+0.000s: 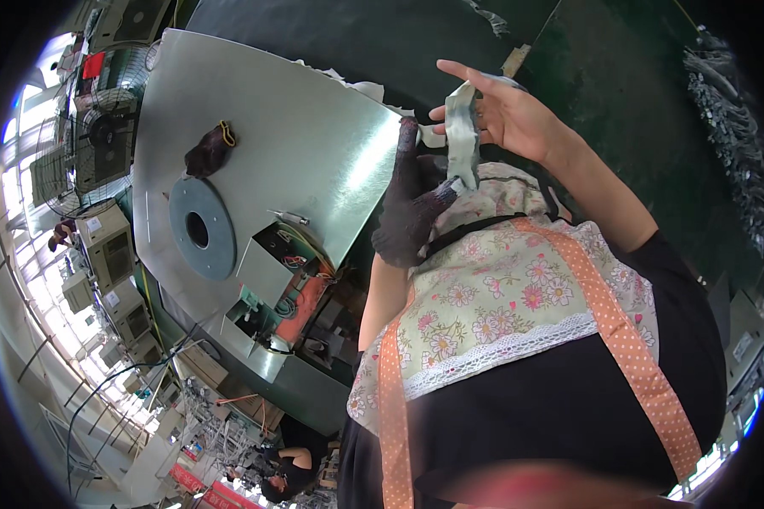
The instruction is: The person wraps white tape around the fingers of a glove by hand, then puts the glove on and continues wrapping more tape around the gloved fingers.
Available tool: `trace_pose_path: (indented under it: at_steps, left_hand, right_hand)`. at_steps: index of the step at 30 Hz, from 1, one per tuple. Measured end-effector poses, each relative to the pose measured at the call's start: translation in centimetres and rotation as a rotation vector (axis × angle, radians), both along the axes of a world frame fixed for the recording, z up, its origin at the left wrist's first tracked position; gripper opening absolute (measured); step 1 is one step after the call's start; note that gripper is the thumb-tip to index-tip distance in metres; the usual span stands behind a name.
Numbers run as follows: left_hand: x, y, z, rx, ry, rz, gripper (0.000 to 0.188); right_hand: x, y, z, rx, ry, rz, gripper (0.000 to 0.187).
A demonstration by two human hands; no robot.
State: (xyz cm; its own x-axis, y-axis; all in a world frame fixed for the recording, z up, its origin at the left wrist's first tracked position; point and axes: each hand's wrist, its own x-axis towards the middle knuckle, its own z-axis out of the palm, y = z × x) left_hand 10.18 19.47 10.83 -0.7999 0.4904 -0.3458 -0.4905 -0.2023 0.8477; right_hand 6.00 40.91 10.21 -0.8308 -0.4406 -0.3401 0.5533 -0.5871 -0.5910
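Note:
A dark, worn knit glove covers my left hand (412, 204). Its thumb presses at the lower end of a whitish-grey strip (463, 140), which looks like tape or cloth; one gloved finger points up and away. My right hand (518, 114) is bare, with its fingers stretched out and spread. The strip hangs down across these fingers, and a loop of it bends beside them. Part of how it passes round the fingers is hidden. Both hands are in front of my floral apron (492, 297) with orange dotted straps.
To the left stands a shiny metal table (314, 110). On it lie another dark glove (210, 153) with a yellow cuff, a grey disc (202, 227) with a centre hole, and an open metal box (267, 271) with wires. Fans line the far left. A person (295, 467) is at lower left.

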Motion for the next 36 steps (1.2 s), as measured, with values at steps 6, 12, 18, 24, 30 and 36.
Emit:
trace_pose_path:
  at_steps: [6, 12, 18, 24, 30, 36]
  left_hand:
    - [1.4, -2.3, 1.8, -0.157, -0.064, -0.032, 0.096]
    - [0.6, -2.9, 1.9, -0.163, -0.023, -0.095, 0.094]
    - [1.9, -3.5, 0.3, -0.275, -0.134, 0.212, 0.069]
    - [2.9, -4.2, -1.2, -0.312, -0.255, 0.098, 0.060]
    - [4.7, -1.1, -8.7, -0.034, -0.634, -0.158, 0.060]
    - [3.3, 5.6, -12.6, 0.315, -0.839, -0.317, 0.050]
  right_hand:
    - [0.7, -1.0, -1.5, 0.100, -0.062, -0.009, 0.055]
    - [1.2, -1.8, -0.4, 0.062, -0.145, -0.058, 0.047]
    - [2.8, -0.5, -1.4, 0.088, -0.301, -0.028, 0.039]
    - [6.1, 1.8, -1.6, 0.520, -0.398, 0.535, 0.041]
    - [7.1, 1.0, -2.1, 1.053, 0.009, 1.354, 0.039]
    - [7.6, 0.2, -1.2, 1.025, 0.254, 1.647, 0.034]
